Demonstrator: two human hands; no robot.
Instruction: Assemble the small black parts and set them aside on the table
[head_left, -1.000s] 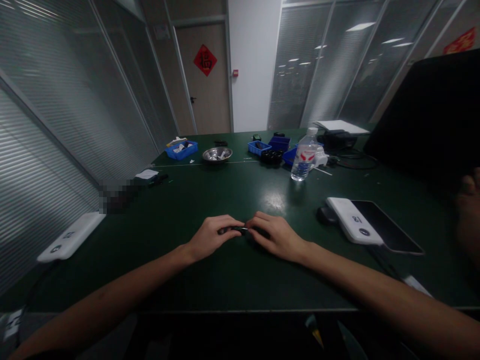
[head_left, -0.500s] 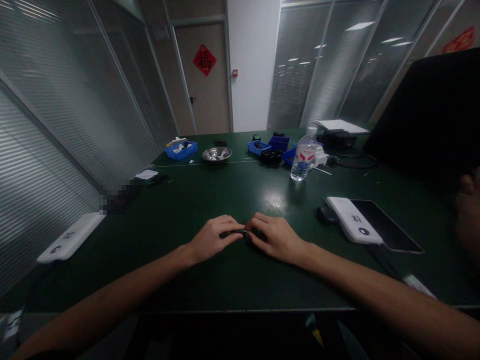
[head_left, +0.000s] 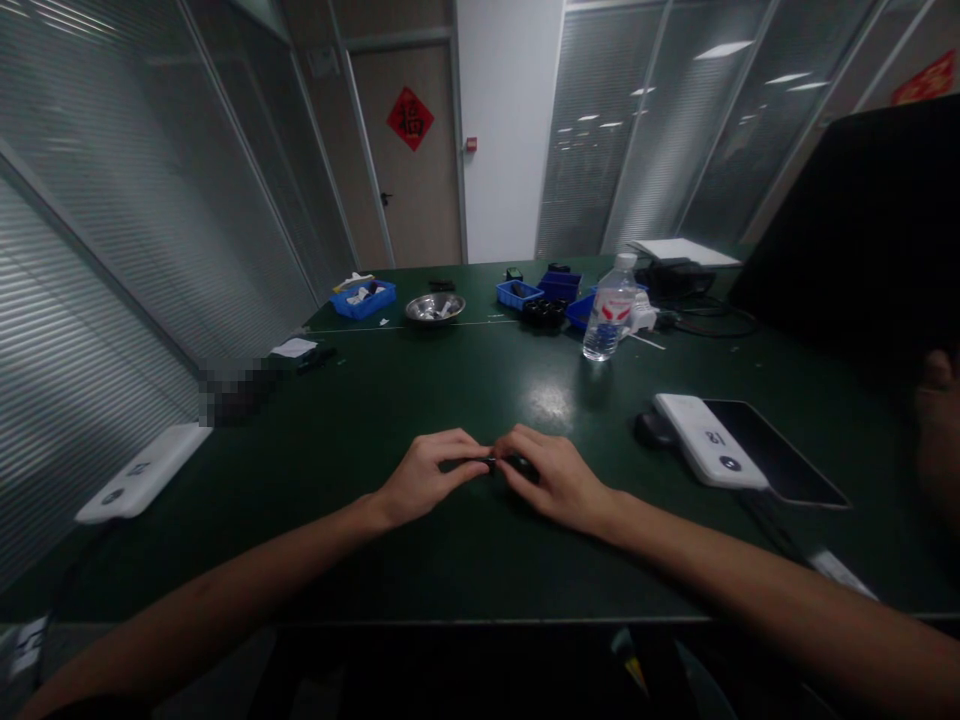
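Note:
My left hand (head_left: 426,478) and my right hand (head_left: 556,478) meet low over the green tabletop, fingertips nearly touching. Between them is a small, slim dark object (head_left: 523,465), too dim and covered to name. My left thumb and fingers are closed on its left end. On its right end, my right fingers and thumb are pinched, with a rounded black part showing under the palm. Whether it is one piece or two, I cannot tell.
Right of my hands a white power bank (head_left: 701,435) lies against a dark tablet (head_left: 780,455). A water bottle (head_left: 609,310) stands farther back. Beyond are a metal bowl (head_left: 435,309) and blue trays (head_left: 364,301). Another white power bank (head_left: 142,475) lies left. Another person's hand (head_left: 939,420) shows far right.
Both hands stay in nearly the same place. The fingers shift slightly around the dark object, and a little more of its right part shows under my right palm.

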